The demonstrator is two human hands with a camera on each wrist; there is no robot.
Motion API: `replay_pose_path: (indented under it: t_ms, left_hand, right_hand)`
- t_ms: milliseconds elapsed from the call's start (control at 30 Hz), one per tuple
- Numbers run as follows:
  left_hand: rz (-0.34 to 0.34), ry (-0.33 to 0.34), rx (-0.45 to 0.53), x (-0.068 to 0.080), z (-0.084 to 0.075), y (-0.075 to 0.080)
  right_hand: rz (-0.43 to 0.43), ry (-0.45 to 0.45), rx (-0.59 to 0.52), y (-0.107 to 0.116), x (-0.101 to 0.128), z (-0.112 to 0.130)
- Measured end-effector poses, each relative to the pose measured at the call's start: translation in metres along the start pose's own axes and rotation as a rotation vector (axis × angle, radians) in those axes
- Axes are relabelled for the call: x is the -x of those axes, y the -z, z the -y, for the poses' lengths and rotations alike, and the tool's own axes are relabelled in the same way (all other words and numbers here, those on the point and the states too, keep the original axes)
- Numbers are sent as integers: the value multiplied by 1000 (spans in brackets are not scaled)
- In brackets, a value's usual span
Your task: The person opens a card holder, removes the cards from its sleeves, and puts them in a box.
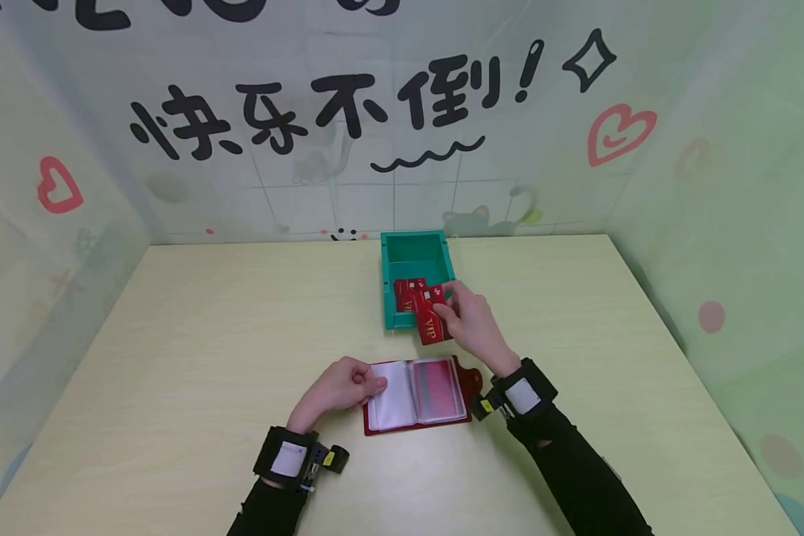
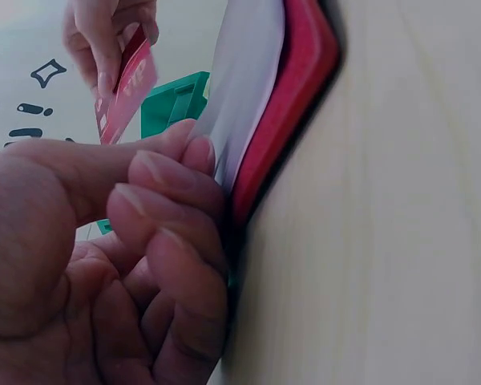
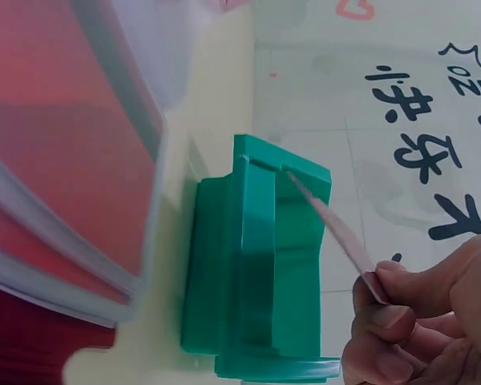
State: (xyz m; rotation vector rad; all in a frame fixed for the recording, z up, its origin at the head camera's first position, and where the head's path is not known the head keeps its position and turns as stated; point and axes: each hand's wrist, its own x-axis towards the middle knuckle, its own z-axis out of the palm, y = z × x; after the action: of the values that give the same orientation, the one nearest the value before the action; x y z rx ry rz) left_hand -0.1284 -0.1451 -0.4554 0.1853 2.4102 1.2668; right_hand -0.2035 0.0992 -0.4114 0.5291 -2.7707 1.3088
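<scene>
My right hand (image 1: 473,324) pinches a red VIP card (image 1: 429,321) between thumb and fingers. The card overlaps the near end of a green box (image 1: 388,298) in the head view; the right wrist view catches it nearly edge-on. Another red card (image 1: 405,292) lies inside the box. An open card holder (image 1: 415,427) with a red cover and clear plastic sleeves lies on the table in front. My left hand (image 1: 343,387) grips the left edge of its pages, thumb on the whitish sleeve (image 2: 248,88). The right-hand sleeve (image 1: 438,391) shows pink and red through the plastic.
The pale wooden table (image 1: 208,357) ends at a printed cloth backdrop (image 1: 308,201) at the back, with cloth on both sides. The green box stands close to the backdrop, and the holder's rounded red flap (image 1: 469,381) points right.
</scene>
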Motion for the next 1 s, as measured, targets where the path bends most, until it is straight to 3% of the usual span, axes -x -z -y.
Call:
replay_pose_path:
  t_ms: [167, 333, 733, 1000]
  left_hand:
    - [-3, 10, -11, -1, 0, -1]
    - [-2, 24, -11, -2, 0, -2]
    - [-8, 37, -7, -2, 0, -3]
    - [-6, 37, 1, -2, -1, -3]
  right_hand:
    - [-19, 28, 78, -2, -23, 5]
    - [36, 8, 152, -7, -43, 9]
    - [149, -131, 212, -22, -73, 13]
    - [242, -202, 349, -34, -88, 15]
